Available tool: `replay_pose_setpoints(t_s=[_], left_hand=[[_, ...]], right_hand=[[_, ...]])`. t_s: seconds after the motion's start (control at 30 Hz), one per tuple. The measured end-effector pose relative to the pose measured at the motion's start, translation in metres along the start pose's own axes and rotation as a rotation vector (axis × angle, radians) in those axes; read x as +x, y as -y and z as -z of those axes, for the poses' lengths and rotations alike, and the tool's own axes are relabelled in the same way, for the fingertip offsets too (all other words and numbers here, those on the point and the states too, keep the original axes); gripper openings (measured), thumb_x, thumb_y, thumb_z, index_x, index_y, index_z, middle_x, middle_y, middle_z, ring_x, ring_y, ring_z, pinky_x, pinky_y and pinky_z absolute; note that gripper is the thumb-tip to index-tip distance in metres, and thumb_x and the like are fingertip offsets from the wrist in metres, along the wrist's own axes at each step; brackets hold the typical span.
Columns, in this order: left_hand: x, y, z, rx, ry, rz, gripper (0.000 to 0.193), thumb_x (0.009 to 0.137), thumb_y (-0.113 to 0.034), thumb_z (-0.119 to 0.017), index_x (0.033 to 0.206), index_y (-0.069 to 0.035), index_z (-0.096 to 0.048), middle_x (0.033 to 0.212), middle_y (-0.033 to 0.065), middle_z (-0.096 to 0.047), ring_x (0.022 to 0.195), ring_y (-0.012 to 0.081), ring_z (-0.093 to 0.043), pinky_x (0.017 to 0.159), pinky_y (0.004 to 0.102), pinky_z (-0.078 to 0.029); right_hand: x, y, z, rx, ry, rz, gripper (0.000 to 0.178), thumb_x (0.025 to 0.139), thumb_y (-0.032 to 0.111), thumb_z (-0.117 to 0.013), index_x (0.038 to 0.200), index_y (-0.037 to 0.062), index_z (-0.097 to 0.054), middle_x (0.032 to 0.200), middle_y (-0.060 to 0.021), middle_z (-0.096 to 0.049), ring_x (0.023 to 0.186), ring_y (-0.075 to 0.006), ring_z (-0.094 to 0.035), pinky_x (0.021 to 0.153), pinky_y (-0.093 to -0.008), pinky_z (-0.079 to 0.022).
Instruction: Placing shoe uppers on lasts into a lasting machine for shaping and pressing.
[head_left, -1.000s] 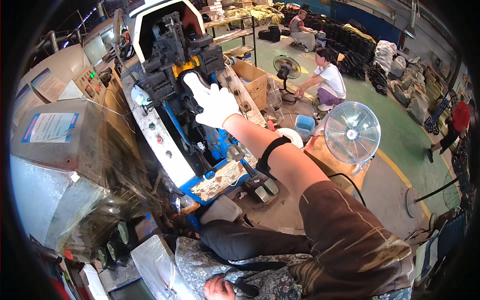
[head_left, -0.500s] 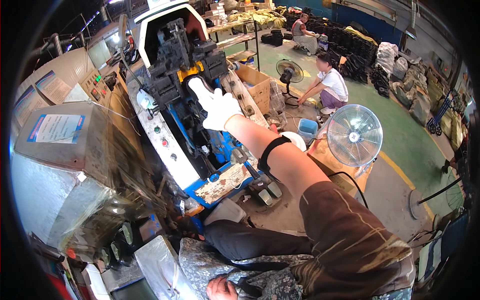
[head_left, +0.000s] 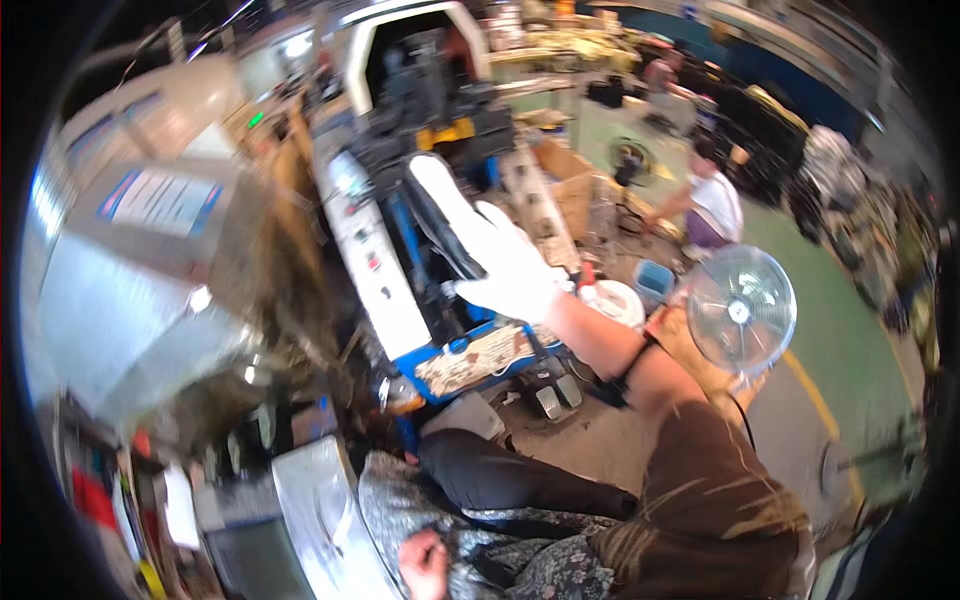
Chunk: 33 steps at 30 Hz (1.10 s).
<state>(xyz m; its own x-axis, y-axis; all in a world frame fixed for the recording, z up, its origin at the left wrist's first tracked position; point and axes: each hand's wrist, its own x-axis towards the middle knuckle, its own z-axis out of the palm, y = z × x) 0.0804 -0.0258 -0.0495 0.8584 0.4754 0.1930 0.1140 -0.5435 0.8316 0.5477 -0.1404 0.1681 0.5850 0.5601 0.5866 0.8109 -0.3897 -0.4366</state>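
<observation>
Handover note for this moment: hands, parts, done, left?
Right hand: white glove, arm stretched out to the machine, fingers on a long black part at its front; the frame is blurred, so I cannot tell whether it grips.
Left hand: bare, low on the lap, on patterned cloth, fingers curled; whether it holds anything is unclear.
Nearby: foot pedals on the floor below the machine, fan to the right.
Done: right hand has reached the part.
Left: cannot judge from this blurred view; check the grip first.

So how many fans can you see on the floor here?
2: a big round fan just right of the gloved right hand, a small dark fan farther back. Others may be hidden.
</observation>
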Motion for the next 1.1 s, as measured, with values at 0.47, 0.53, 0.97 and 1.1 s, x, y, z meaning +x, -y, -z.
replay_pose_setpoints(t_s=[0.47, 0.53, 0.97, 1.1], left_hand=[[0.039, -0.074, 0.081, -0.798, -0.18, 0.395, 0.066, 0.102, -0.056, -0.047, 0.143, -0.005, -0.05, 0.134, 0.0127, -0.061, 0.119, 0.0234, -0.062, 0.102, 0.0381, -0.05], [0.009, -0.077, 0.074, -0.432, 0.103, 0.405, 0.063, 0.098, -0.049, -0.059, 0.143, -0.005, -0.051, 0.13, 0.015, -0.064, 0.119, 0.0249, -0.061, 0.101, 0.0378, -0.049], [-0.232, 0.11, 0.21, -0.582, -1.174, 0.491, 0.047, 0.091, -0.029, -0.069, 0.121, 0.006, -0.06, 0.114, 0.0277, -0.065, 0.109, 0.0422, -0.059, 0.1, 0.0501, -0.046], [-0.246, 0.142, 0.225, 0.8, -1.126, 0.786, 0.06, 0.096, -0.042, -0.066, 0.12, 0.012, -0.059, 0.112, 0.0289, -0.066, 0.106, 0.0418, -0.06, 0.1, 0.0496, -0.047]], right_hand=[[-0.178, 0.182, -0.068, 1.564, 1.009, -0.425, 0.121, 0.079, 0.062, -0.076, 0.157, -0.0018, -0.01, 0.157, -0.023, -0.031, 0.131, -0.0349, -0.053, 0.098, -0.0368, -0.052], [-0.186, 0.167, -0.087, 1.599, 1.373, -0.637, 0.096, 0.088, 0.043, -0.071, 0.157, -0.0006, -0.019, 0.147, -0.0169, -0.047, 0.12, -0.0271, -0.061, 0.098, -0.0315, -0.051], [-0.196, 0.176, -0.176, 1.785, 0.67, -0.926, 0.052, 0.086, 0.012, -0.069, 0.135, -0.0019, -0.055, 0.123, -0.0129, -0.065, 0.108, -0.0204, -0.064, 0.096, -0.0346, -0.052], [-0.111, 0.237, -0.285, 1.029, 0.357, -0.408, 0.078, 0.08, 0.028, -0.075, 0.145, -0.0017, -0.043, 0.127, -0.0192, -0.064, 0.114, -0.0292, -0.063, 0.101, -0.0365, -0.048]])
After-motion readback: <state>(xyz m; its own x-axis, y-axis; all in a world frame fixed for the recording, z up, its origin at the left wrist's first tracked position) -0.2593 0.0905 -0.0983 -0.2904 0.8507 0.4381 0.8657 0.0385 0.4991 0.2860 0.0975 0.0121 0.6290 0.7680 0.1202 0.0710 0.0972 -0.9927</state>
